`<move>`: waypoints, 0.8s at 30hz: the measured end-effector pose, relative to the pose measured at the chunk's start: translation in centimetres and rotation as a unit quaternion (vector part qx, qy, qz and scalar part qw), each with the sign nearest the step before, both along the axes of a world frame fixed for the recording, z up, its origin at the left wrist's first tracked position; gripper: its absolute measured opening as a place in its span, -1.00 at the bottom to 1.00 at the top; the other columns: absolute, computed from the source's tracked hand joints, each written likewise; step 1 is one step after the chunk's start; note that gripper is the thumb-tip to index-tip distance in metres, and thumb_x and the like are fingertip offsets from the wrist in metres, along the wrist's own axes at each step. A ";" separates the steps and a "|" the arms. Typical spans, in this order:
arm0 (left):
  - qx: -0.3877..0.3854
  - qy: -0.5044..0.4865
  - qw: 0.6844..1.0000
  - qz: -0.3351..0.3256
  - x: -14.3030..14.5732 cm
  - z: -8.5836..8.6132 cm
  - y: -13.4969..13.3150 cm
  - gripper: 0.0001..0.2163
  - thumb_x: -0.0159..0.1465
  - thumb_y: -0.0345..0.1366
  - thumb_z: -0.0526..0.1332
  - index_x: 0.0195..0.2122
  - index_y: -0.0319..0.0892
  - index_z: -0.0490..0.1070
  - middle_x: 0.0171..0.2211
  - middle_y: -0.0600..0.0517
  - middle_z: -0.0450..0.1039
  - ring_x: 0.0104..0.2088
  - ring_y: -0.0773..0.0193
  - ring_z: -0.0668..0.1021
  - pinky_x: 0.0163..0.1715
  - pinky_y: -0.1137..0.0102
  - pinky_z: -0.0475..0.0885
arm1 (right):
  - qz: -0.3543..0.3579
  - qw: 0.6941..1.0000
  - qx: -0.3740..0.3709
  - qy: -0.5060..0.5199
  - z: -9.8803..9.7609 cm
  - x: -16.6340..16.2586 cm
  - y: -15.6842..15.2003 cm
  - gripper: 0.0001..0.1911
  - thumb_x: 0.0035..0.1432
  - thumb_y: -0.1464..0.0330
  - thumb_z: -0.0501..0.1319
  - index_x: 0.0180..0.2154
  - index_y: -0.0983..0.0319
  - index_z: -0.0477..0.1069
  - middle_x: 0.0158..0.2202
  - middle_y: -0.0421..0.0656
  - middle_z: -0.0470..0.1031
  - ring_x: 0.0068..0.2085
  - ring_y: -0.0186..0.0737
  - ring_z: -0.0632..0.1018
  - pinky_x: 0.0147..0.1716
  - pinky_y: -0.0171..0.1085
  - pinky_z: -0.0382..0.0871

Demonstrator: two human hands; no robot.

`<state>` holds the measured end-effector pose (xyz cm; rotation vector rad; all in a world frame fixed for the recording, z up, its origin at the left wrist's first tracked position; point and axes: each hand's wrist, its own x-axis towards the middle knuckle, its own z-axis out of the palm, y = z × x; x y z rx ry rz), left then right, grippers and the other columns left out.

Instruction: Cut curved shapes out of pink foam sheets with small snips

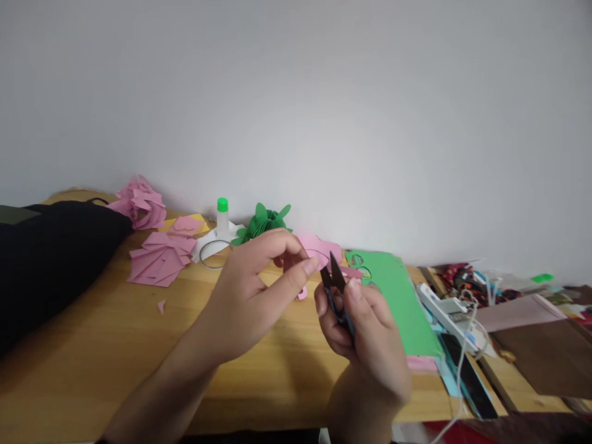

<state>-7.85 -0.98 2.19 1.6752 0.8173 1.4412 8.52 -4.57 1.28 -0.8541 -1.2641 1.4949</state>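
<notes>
My left hand point(252, 296) is closed, thumb and fingertips pinching a piece of pink paper point(318, 246). Some of its edge is hidden behind the fingers. In my right hand point(372, 333) is a pair of dark thread snips point(336, 287), gripped in the fist with the thumb along one side. The blades point up and stand apart, close to the pink paper. Below the left fingertips, a small pink curl point(301, 293) shows. Behind the left hand sits a bunch of green paper leaves point(266, 221).
Folded pink paper point(161, 259), a glue stick point(222, 219) and a pink scrap point(161, 306) lie left on the wooden table point(185, 357). At right are a green sheet point(393, 296), a white power strip point(446, 317) with cable, and a dark phone point(469, 376). Black fabric point(50, 259) covers the left edge.
</notes>
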 end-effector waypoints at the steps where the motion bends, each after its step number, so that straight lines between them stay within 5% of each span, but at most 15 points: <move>1: -0.007 -0.003 1.000 -0.013 0.0 0.0 -0.1 -0.85 0.30 -0.41 0.20 -0.44 -0.15 0.41 -0.51 0.14 0.41 -0.36 0.36 0.51 -0.33 0.46 0.39 | 0.000 1.000 -0.001 0.003 0.0 0.0 0.0 -0.54 0.35 0.06 0.11 -0.44 0.27 0.40 -0.69 -0.39 0.03 -0.69 -0.51 -0.02 -0.74 -0.49 -0.13; 24: -0.063 -0.039 0.997 -0.033 0.3 0.0 0.1 -0.85 0.24 -0.40 0.22 -0.49 -0.14 0.39 -0.52 0.12 0.45 -0.45 0.37 0.50 -0.41 0.48 0.41 | -0.021 0.999 -0.023 0.039 -0.3 -0.8 0.6 -0.51 0.33 0.02 0.11 -0.50 0.24 0.32 -0.70 -0.39 0.02 -0.70 -0.50 -0.02 -0.77 -0.47 -0.18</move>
